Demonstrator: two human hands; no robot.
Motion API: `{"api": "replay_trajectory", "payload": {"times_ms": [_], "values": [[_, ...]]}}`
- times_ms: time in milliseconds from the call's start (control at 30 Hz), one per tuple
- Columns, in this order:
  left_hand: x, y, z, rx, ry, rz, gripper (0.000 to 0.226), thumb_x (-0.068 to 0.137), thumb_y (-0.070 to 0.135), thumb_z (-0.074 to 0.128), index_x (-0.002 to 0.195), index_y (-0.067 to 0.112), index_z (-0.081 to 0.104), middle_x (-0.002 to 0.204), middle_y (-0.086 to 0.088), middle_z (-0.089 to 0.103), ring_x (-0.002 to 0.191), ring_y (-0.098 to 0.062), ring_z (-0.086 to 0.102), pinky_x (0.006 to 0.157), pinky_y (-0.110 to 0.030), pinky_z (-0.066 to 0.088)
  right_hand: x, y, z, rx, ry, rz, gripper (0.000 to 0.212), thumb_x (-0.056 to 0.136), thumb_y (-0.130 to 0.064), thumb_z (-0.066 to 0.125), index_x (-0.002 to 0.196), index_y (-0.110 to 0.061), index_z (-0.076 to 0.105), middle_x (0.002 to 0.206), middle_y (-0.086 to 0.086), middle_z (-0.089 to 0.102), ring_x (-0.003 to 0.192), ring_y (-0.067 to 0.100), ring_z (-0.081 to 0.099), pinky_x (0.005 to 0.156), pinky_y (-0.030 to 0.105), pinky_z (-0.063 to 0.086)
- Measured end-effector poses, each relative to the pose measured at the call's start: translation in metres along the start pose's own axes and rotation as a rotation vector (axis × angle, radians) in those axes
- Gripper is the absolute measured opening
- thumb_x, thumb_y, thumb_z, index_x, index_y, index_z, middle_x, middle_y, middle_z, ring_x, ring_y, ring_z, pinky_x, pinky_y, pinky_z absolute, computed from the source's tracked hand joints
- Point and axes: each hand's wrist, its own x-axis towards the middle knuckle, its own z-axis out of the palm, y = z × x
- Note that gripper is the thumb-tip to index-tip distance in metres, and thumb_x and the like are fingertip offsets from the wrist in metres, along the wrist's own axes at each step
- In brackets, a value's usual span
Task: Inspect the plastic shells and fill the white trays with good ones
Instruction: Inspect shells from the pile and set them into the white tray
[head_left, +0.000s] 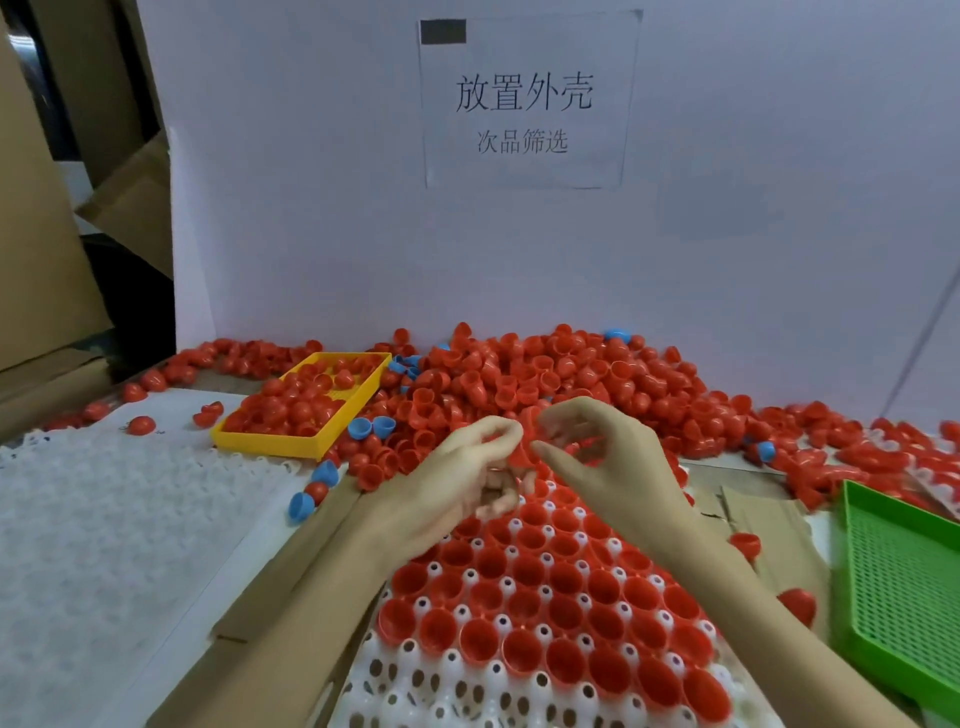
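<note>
Both hands, left hand and right hand, pinch one red shell; turn it slowly, checking the rim, then seat it in the white tray.

I note the white tray runs off the bottom edge, and both forearms cover part of its rows. The left hand and right hand are motion-blurred; a red shell sits between their fingertips, but which hand grips it I cannot confirm, possibly both. The green tray is cut by the right edge.
</note>
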Motion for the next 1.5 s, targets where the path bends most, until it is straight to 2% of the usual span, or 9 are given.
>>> {"api": "replay_trajectory", "payload": {"times_ms": [100,200,267,400,600,833,1000,1267,1500], "values": [[-0.003,-0.002,0.011,0.077,-0.045,-0.005,0.038,0.109,0.037,0.049,0.127,0.005,0.058,0.086,-0.015,0.066,0.057,-0.016,0.05,0.049,-0.023,0.035,-0.015,0.002,-0.009,-0.009,0.024,-0.005,0.012,0.088,-0.019,0.081,0.094,-0.027,0.074,0.094,-0.012,0.067,0.086,0.005,0.065,0.075,0.019,0.054],[-0.003,-0.003,0.018,0.115,-0.063,-0.001,0.04,0.105,0.049,0.049,0.131,0.02,0.058,0.09,-0.007,0.073,0.058,-0.016,0.056,0.048,-0.02,0.039,-0.027,0.009,-0.025,-0.047,0.041,0.002,0.011,0.09,-0.018,0.078,0.092,-0.027,0.073,0.092,-0.013,0.067,0.086,0.005,0.065,0.074,0.02,0.054],[-0.001,-0.004,0.016,0.133,-0.017,0.028,0.043,0.103,0.054,0.048,0.131,0.022,0.058,0.09,-0.007,0.073,0.057,-0.016,0.057,0.045,-0.02,0.039,-0.036,0.018,-0.044,-0.083,0.028,0.043,0.009,0.092,-0.02,0.076,0.094,-0.028,0.073,0.091,-0.014,0.069,0.085,0.004,0.066,0.074,0.021,0.055],[0.004,-0.005,0.0,0.158,0.122,0.085,0.038,0.107,0.049,0.046,0.12,0.021,0.068,0.083,-0.005,0.071,0.055,-0.014,0.055,0.043,-0.02,0.038,-0.064,0.034,-0.09,-0.06,-0.111,0.134,0.013,0.093,-0.015,0.074,0.096,-0.028,0.074,0.084,-0.009,0.075,0.078,0.01,0.073,0.069,0.028,0.061],[0.007,-0.008,-0.01,0.169,0.193,0.104,0.039,0.108,0.046,0.046,0.108,0.021,0.076,0.08,-0.005,0.071,0.054,-0.014,0.054,0.042,-0.019,0.037,-0.111,0.031,-0.124,-0.151,-0.341,0.161,0.018,0.091,-0.02,0.075,0.089,-0.038,0.075,0.083,-0.018,0.075,0.076,0.007,0.072,0.067,0.018,0.056],[0.005,-0.006,-0.008,0.157,0.192,0.108,0.04,0.108,0.045,0.046,0.099,0.023,0.079,0.081,-0.007,0.07,0.053,-0.014,0.053,0.042,-0.019,0.038,-0.132,0.029,-0.125,-0.384,-0.536,0.234,0.015,0.091,-0.029,0.077,0.093,-0.043,0.071,0.086,-0.028,0.068,0.078,0.0,0.066,0.066,0.014,0.051],[0.004,-0.003,-0.007,0.158,0.192,0.099,0.042,0.108,0.044,0.045,0.097,0.023,0.079,0.079,-0.006,0.07,0.053,-0.014,0.053,0.041,-0.019,0.038,-0.13,0.027,-0.12,-0.403,-0.616,0.27,0.01,0.093,-0.033,0.074,0.097,-0.039,0.067,0.082,-0.026,0.065,0.07,-0.001,0.06,0.062,0.016,0.047],[0.005,-0.005,-0.008,0.176,0.189,0.096,0.042,0.108,0.044,0.046,0.097,0.022,0.08,0.08,-0.007,0.07,0.053,-0.014,0.054,0.042,-0.019,0.039,-0.128,0.028,-0.114,-0.402,-0.649,0.322,0.017,0.09,-0.025,0.073,0.093,-0.038,0.062,0.07,-0.026,0.064,0.063,0.0,0.058,0.057,0.016,0.044],[0.006,-0.008,-0.004,0.211,0.209,0.086,0.043,0.108,0.042,0.045,0.107,0.013,0.076,0.079,-0.008,0.069,0.054,-0.015,0.054,0.043,-0.02,0.039,-0.126,0.027,-0.113,-0.395,-0.645,0.366,0.018,0.089,-0.024,0.074,0.095,-0.036,0.063,0.069,-0.008,0.063,0.064,-0.003,0.058,0.058,0.016,0.046]]}}
